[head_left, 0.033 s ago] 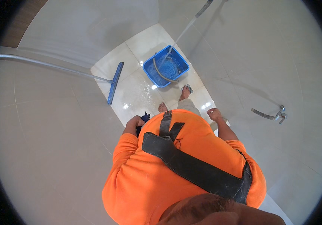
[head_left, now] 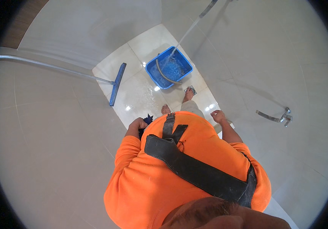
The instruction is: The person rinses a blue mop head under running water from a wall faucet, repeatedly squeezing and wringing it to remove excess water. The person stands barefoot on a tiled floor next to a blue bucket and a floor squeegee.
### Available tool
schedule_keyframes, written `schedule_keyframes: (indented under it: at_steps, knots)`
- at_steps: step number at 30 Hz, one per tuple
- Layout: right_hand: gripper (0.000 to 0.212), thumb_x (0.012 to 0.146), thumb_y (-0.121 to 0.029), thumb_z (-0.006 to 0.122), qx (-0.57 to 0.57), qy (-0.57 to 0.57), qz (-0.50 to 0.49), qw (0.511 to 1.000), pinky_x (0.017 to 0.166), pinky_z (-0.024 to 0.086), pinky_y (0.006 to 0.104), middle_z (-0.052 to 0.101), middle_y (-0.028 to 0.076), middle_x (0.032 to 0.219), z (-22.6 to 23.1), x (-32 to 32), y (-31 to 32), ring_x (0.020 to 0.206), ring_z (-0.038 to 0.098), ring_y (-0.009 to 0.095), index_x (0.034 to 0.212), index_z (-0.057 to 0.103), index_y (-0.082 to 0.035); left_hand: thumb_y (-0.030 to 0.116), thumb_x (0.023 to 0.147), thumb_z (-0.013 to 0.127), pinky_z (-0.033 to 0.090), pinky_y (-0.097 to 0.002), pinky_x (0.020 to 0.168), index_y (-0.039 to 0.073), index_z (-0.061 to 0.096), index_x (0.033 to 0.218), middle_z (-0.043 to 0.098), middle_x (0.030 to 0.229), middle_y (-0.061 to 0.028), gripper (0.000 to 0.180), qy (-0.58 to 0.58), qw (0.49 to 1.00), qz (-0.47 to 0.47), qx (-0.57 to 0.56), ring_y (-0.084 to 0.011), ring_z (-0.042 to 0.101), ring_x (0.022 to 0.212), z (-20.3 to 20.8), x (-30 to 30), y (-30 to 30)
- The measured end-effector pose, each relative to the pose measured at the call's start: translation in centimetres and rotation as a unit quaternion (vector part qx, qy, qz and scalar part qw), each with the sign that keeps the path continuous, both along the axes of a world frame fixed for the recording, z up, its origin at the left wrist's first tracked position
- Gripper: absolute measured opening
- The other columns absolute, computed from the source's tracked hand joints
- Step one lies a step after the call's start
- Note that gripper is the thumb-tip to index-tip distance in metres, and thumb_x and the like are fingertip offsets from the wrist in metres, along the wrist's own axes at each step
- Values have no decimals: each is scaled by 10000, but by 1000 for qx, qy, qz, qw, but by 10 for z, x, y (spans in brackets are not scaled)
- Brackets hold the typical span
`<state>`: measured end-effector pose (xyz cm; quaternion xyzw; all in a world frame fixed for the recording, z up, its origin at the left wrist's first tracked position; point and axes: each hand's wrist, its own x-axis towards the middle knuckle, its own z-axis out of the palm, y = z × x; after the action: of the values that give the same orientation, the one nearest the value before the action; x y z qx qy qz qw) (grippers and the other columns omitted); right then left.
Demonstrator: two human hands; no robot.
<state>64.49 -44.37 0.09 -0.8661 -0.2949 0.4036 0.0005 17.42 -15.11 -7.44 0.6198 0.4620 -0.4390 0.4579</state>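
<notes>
My left hand (head_left: 138,124) hangs at my hip, closed around a dark blue cloth (head_left: 148,120) that sticks out past my orange shirt. My right hand (head_left: 218,115) hangs at my other side with loosely spread fingers and nothing in it. Ahead of my bare feet (head_left: 166,109) a blue square bucket (head_left: 169,69) stands on the wet tiled floor (head_left: 141,95). A stream of water (head_left: 186,35) falls into it from above, and a curved handle lies inside it.
A floor squeegee with a blue head (head_left: 117,84) and a long metal handle (head_left: 53,68) leans at the left. A metal tap (head_left: 275,117) juts from the tiled wall on the right. Tiled walls close in on both sides.
</notes>
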Motion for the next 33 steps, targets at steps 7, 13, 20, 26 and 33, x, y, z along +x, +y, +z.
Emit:
schedule_keyframes:
  at_steps: [7, 13, 20, 26, 33]
  knots:
    - [430, 900, -449, 625, 5, 3, 7, 1000, 1037, 486, 409, 699, 176, 1202, -1, 3, 16, 1141, 648, 341, 1077, 751, -79, 414, 612, 837, 557, -428, 867, -63, 703, 1135, 717, 1180, -182, 720, -2, 1000, 14, -13, -297, 697, 1046, -15, -5, 7]
    - [418, 897, -438, 632, 4, -17, -25, 1000, 1037, 486, 403, 697, 186, 1201, 7, 9, -3, 1149, 643, 344, 1082, 756, -85, 419, 618, 828, 550, -425, 891, -59, 704, 1138, 711, 1197, -183, 718, -20, 999, -39, -7, -302, 689, 1079, -22, 19, 18]
    - [390, 876, -423, 687, 28, -4, 1, 1000, 992, 511, 410, 713, 217, 1130, -5, 9, 13, 1090, 671, 357, 1055, 759, -85, 430, 634, 810, 543, -418, 906, -50, 701, 1153, 706, 1212, -184, 716, 3, 1000, -8, -22, -301, 688, 1086, -32, -4, 10]
    - [375, 868, -414, 712, 43, -13, 22, 999, 979, 520, 419, 715, 231, 1108, -3, 10, 18, 1076, 676, 373, 1040, 758, -83, 431, 644, 810, 559, -421, 855, -57, 702, 1143, 715, 1180, -177, 706, 3, 999, -5, -34, -280, 701, 1027, -19, -6, 11]
    - [372, 877, -418, 701, 34, -9, 1, 999, 981, 519, 421, 715, 227, 1106, -2, 10, 18, 1078, 673, 377, 1023, 758, -80, 445, 636, 815, 566, -426, 835, -63, 709, 1120, 722, 1158, -168, 709, 5, 999, 5, -36, -271, 702, 1004, -8, -2, 8]
